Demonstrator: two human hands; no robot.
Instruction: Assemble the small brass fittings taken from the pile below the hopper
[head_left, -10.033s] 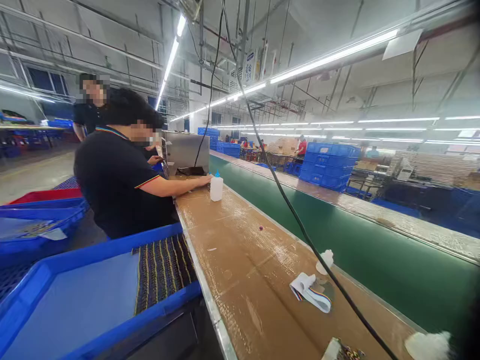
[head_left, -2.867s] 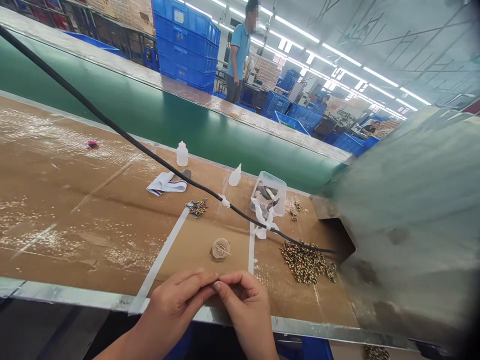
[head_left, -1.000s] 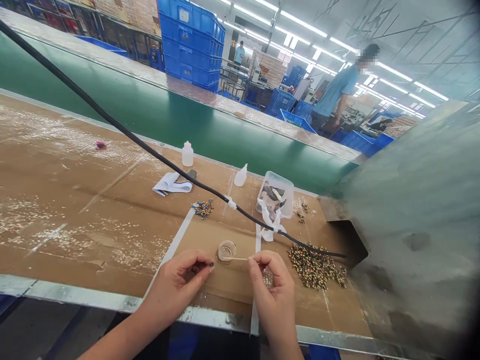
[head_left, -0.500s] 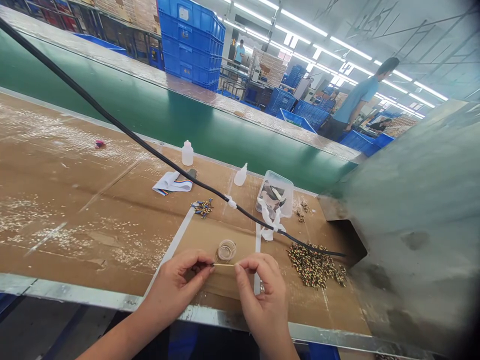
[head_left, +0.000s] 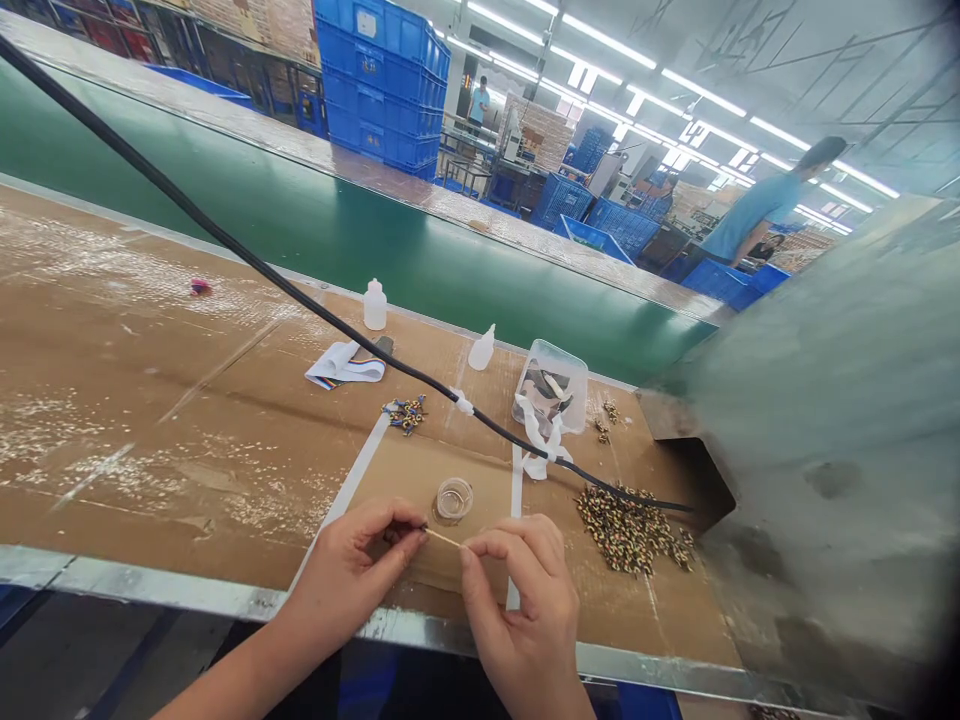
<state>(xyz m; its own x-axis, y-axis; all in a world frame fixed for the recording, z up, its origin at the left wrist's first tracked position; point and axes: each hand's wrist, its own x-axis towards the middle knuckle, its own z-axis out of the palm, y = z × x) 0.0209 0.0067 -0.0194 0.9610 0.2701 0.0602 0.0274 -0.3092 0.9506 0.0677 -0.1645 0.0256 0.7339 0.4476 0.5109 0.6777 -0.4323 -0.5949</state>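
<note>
My left hand (head_left: 367, 560) is closed in a pinch on a tiny dark piece that its fingertips mostly hide. A thin pale stick (head_left: 444, 538) runs from that pinch to my right hand (head_left: 517, 590), whose thumb and forefinger are closed on its other end. The stick slants down to the right. Just beyond the fingers a small clear round cup (head_left: 454, 499) stands on the cardboard. To the right lies a heap of small dark-and-yellow parts (head_left: 630, 530). A smaller cluster of blue-and-yellow parts (head_left: 405, 414) lies farther off, left of centre.
A black cable (head_left: 247, 255) crosses the view diagonally above the bench. Two white bottles (head_left: 375, 305), a folded striped ribbon (head_left: 345, 365) and a clear plastic box (head_left: 551, 385) stand at the back. Beyond are a green conveyor belt (head_left: 300, 220), stacked blue crates (head_left: 382, 90) and people.
My right hand has moved slightly down and toward me, so the level stick now tilts. My left hand has barely moved. A person in the background has shifted to the right.
</note>
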